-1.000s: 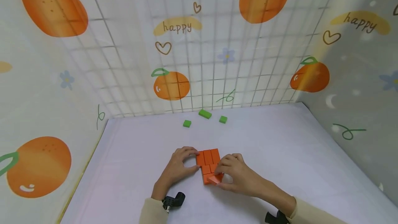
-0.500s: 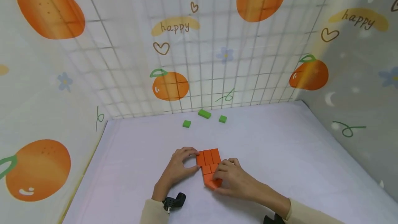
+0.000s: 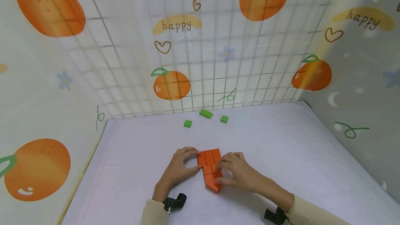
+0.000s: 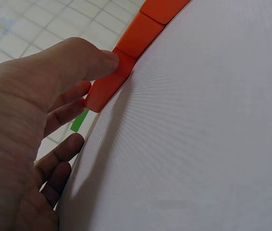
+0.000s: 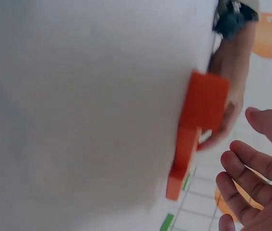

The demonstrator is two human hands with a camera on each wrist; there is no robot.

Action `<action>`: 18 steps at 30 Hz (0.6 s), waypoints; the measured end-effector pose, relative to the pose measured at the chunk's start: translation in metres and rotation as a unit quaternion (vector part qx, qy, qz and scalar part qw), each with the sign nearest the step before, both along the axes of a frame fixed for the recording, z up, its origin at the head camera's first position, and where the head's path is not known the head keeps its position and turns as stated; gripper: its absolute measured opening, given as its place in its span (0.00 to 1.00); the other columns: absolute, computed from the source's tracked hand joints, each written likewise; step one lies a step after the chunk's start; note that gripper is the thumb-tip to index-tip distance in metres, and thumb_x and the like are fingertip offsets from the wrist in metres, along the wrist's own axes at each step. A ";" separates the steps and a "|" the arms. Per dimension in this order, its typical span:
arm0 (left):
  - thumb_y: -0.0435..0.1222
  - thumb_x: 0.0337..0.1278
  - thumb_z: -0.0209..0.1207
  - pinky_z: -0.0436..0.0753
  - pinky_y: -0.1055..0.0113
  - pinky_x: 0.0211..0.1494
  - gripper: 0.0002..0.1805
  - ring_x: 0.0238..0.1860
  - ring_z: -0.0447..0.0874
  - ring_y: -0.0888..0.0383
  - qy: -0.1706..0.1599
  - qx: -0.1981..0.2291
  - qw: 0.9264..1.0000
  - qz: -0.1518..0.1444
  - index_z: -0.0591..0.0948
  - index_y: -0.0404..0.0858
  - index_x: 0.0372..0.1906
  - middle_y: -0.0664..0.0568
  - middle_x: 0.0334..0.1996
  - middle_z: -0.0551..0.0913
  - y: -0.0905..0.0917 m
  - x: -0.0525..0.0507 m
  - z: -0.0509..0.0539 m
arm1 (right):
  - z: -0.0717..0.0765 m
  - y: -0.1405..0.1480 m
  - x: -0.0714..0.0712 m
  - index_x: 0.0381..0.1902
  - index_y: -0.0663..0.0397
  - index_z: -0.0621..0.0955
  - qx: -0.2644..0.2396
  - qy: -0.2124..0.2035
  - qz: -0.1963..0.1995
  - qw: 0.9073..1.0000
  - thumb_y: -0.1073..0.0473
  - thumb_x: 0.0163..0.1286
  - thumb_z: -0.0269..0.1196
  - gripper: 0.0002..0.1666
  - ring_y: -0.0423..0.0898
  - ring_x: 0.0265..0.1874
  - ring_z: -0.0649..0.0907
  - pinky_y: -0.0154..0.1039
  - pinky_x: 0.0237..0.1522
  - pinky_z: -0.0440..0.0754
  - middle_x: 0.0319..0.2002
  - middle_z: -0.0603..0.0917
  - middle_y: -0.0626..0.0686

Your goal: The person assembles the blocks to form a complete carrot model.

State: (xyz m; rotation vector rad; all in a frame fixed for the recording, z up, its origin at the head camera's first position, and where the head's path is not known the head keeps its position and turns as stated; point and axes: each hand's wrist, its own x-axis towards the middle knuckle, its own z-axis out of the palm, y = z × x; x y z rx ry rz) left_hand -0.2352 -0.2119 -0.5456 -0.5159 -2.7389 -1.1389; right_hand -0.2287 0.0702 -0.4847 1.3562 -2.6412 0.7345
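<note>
Flat orange blocks (image 3: 209,158) lie edge to edge on the white table in the head view, with an angled orange block (image 3: 213,182) at the near end. My left hand (image 3: 177,165) pinches the upper-left orange block (image 4: 106,85); the left wrist view has its thumb on the near side and fingertips at the far end. To the right of the blocks, my right hand (image 3: 240,173) hovers close by with loosely bent fingers. In the right wrist view these fingers (image 5: 244,168) hold nothing and stand apart from the orange blocks (image 5: 204,101).
Three green blocks lie near the table's back edge: a longer green block (image 3: 206,114), a small one (image 3: 188,123) to its left and another small one (image 3: 224,119) to its right. A printed curtain (image 3: 131,61) surrounds the table (image 3: 140,141) at the back and sides.
The right hand lowered a tilted orange block flat at the near end of the group, then let it go and drew slightly away. The left hand has stayed in place.
</note>
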 end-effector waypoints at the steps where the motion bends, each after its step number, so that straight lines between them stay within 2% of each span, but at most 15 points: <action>1: 0.51 0.52 0.71 0.66 0.47 0.66 0.23 0.62 0.68 0.60 0.000 0.001 1.000 0.001 0.83 0.57 0.55 0.71 0.59 0.74 0.000 0.000 0.000 | 0.002 0.000 -0.004 0.42 0.41 0.85 -0.004 -0.006 -0.007 1.000 0.43 0.63 0.71 0.15 0.41 0.51 0.76 0.49 0.54 0.65 0.43 0.80 0.38; 10: 0.50 0.52 0.71 0.66 0.48 0.66 0.23 0.61 0.68 0.60 -0.010 0.001 1.000 0.000 0.83 0.57 0.55 0.71 0.59 0.74 -0.002 0.000 0.002 | 0.013 -0.001 -0.057 0.43 0.50 0.86 -0.043 -0.002 -0.059 0.997 0.53 0.65 0.71 0.12 0.46 0.49 0.78 0.52 0.50 0.65 0.42 0.84 0.46; 18: 0.51 0.52 0.71 0.66 0.47 0.66 0.23 0.61 0.69 0.60 -0.009 0.006 1.000 -0.002 0.82 0.59 0.55 0.71 0.59 0.75 -0.001 -0.001 0.000 | 0.010 -0.007 -0.107 0.43 0.53 0.86 -0.042 0.000 -0.106 0.994 0.52 0.65 0.71 0.13 0.50 0.47 0.78 0.58 0.50 0.66 0.39 0.83 0.45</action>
